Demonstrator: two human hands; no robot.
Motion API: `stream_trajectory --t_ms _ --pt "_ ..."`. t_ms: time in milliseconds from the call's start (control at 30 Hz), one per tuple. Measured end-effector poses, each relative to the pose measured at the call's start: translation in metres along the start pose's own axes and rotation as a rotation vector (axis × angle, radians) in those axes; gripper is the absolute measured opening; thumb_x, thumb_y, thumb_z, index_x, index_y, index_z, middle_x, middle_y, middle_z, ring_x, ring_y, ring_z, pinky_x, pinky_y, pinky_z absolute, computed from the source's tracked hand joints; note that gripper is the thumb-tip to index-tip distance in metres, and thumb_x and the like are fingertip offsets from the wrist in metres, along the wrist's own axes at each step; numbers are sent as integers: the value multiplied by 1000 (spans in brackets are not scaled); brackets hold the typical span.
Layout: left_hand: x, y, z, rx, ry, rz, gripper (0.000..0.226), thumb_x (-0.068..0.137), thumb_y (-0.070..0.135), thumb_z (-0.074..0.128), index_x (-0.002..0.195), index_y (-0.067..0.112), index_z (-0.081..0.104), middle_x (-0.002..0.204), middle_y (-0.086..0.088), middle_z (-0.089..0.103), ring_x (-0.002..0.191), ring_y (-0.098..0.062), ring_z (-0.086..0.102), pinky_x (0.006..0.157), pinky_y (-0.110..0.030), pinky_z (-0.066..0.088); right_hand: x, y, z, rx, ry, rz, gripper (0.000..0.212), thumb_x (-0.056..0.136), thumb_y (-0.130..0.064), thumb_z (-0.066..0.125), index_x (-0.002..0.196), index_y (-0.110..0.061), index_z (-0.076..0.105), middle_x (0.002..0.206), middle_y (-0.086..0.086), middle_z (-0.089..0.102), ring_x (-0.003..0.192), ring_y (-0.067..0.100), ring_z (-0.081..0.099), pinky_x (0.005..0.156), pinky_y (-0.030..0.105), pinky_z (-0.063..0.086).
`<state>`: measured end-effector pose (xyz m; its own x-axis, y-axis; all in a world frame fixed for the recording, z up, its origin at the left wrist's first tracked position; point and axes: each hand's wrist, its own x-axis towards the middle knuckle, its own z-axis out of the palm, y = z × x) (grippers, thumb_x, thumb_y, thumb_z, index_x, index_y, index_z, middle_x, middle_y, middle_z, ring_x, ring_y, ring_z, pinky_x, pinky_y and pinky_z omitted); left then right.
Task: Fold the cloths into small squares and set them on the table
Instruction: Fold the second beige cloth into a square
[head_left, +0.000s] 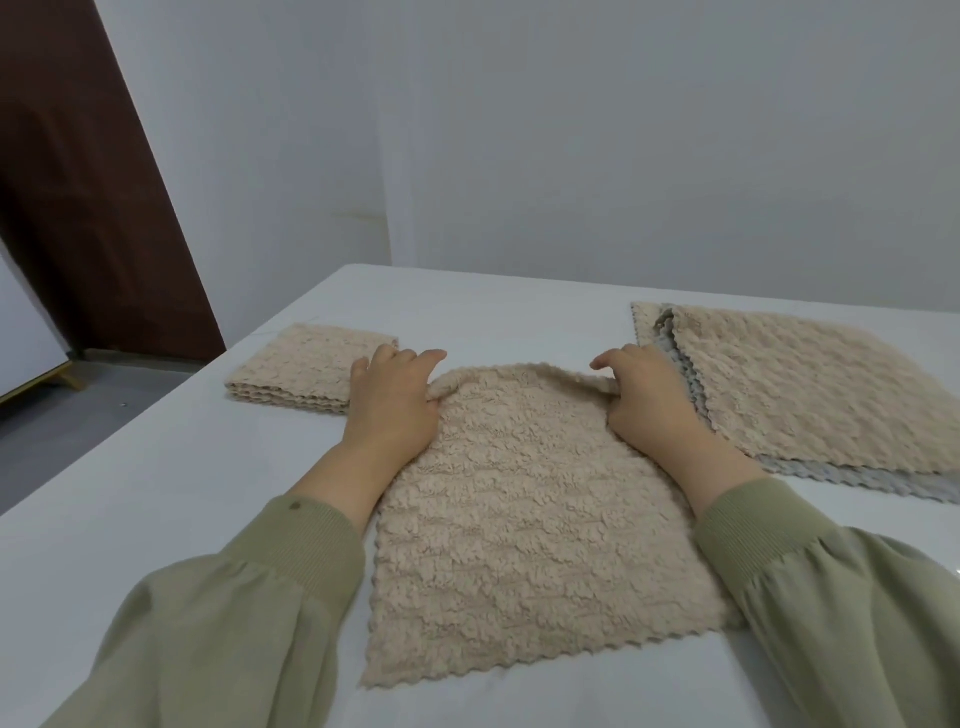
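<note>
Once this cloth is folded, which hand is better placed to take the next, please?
Right hand: both pinch the spread cloth, but it sits beside the unfolded stack; the left hand is by the folded cloth.

soft, even light — faint shadows, slight blur, edges bowed by wide-angle.

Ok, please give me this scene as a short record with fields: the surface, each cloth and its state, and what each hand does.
surface: white table
middle cloth: beige, spread flat, far edge lifted a little
left hand: pinches the far left corner of the middle cloth
right hand: pinches its far right corner
folded cloth: beige, small square, lying at the far left
pile of cloths: unfolded, at the far right, beige on top, grey edges below
</note>
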<state>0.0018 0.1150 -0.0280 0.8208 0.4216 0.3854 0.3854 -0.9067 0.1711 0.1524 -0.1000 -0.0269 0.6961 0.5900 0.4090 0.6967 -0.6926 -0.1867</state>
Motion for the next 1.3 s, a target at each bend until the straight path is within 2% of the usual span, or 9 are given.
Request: stream_trajectory --t_ms 100,233,367,633,700,867,967,1167,1300 --pt "0 -4 1 -65 59 -51 50 86 17 57 135 24 49 119 0 60 117 -23 43 97 -38 31 0 6 -3 15 174 41 32 67 13 56 94 -1 66 89 13 61 91 34 50 71 31 31" --pt "1 -6 -1 -46 116 -95 22 83 11 57 101 18 68 105 -2 62 105 -24 46 86 -36 35 0 10 -5 56 301 113 20 68 13 55 80 2 67 82 15 57 83 33 50 65 32 33" --pt "-1 -6 -4 -93 163 -124 14 81 8 57 90 13 65 97 -4 60 97 -24 48 80 -35 38 -3 8 -8 107 304 192 15 78 4 52 86 -1 64 91 11 53 78 27 49 60 30 35" --pt "-6 -5 -13 -115 229 -237 21 91 21 49 82 16 67 73 -1 63 68 -22 53 55 -29 34 -1 3 -20 45 247 230 26 93 -27 49 71 -12 54 70 3 55 63 23 49 51 28 32" --pt "-7 -5 -14 -119 244 -237 22 91 20 48 85 16 69 74 -2 65 66 -21 50 54 -28 34 3 4 -27 126 199 311 27 91 -29 52 73 -11 62 62 2 57 57 22 52 51 26 39" --pt "-7 3 -18 -410 307 -287 25 92 16 50 104 18 72 89 1 72 81 -18 63 69 -24 42 8 11 -49 831 -14 500 26 90 -14 60 66 -5 61 47 6 48 35 14 35 38 20 31" --pt "-6 3 -15 -654 300 -313 26 90 13 50 106 20 70 83 5 72 81 -17 67 82 -30 51 9 12 -51 1103 -99 569 13 92 -8 57 87 0 65 62 11 64 38 13 51 38 21 44" --pt "-10 15 -24 -917 276 -146 40 96 13 48 135 23 50 129 16 52 118 4 46 99 -13 35 21 2 -56 1472 402 490 19 86 -9 50 82 1 66 81 21 64 66 26 59 55 29 47" --pt "-12 13 -20 -934 223 -247 28 95 19 50 120 19 63 119 10 62 109 -2 55 88 -9 39 2 4 -29 1083 463 547 21 87 -22 54 72 -13 66 72 6 62 72 19 55 69 34 46"
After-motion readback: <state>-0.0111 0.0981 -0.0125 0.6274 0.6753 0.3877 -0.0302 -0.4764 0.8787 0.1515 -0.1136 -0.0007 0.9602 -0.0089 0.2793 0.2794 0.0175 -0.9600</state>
